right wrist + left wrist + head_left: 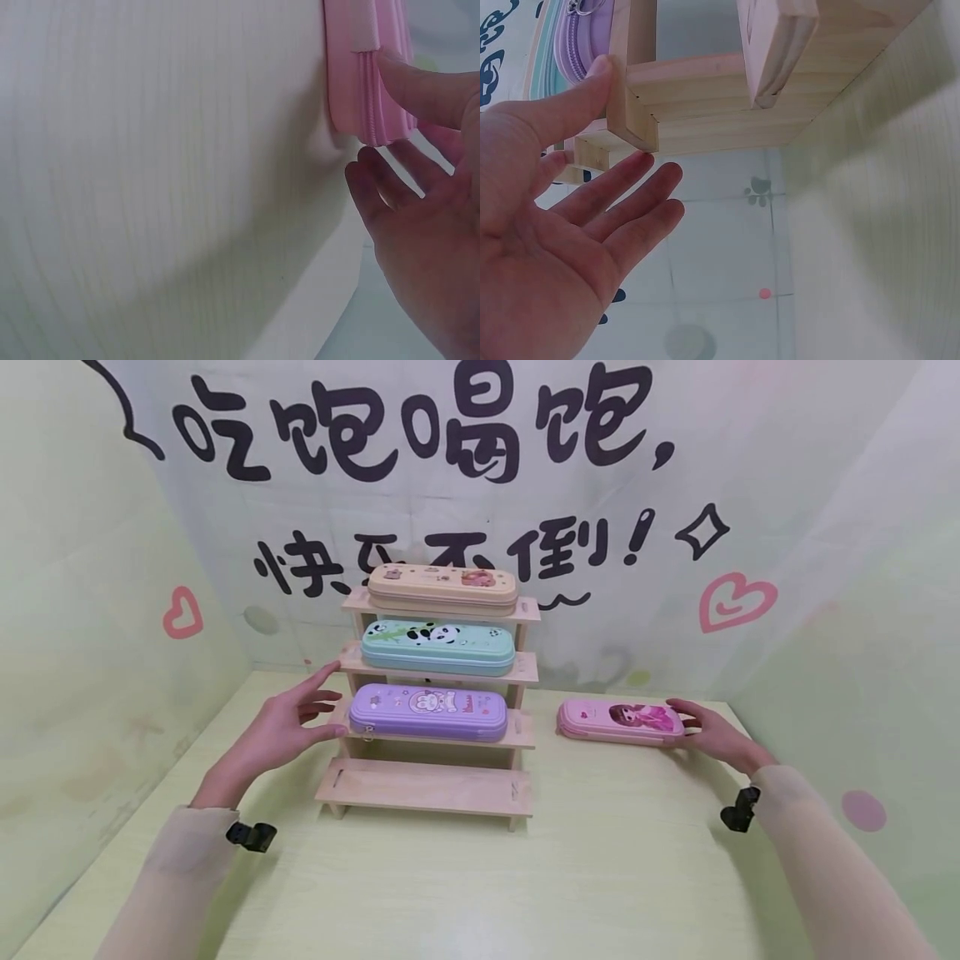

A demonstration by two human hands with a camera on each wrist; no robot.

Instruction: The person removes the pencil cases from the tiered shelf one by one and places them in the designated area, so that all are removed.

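My right hand holds the right end of a pink pencil case printed with a doll-like girl. In the right wrist view the thumb lies along its zipped side, and other fingers reach behind and past the end. At the left side of a wooden tiered rack, my left hand has its fingers spread and loosely extended. Its thumb touches the end of one tier, beside a purple pencil case. The fingertips come right up to the tier's edge.
On the rack's upper tiers lie a green panda pencil case and, at the top, a beige pencil case. The lowest tier is bare wood. Printed cloth walls with lettering enclose the pale table at the back and sides.
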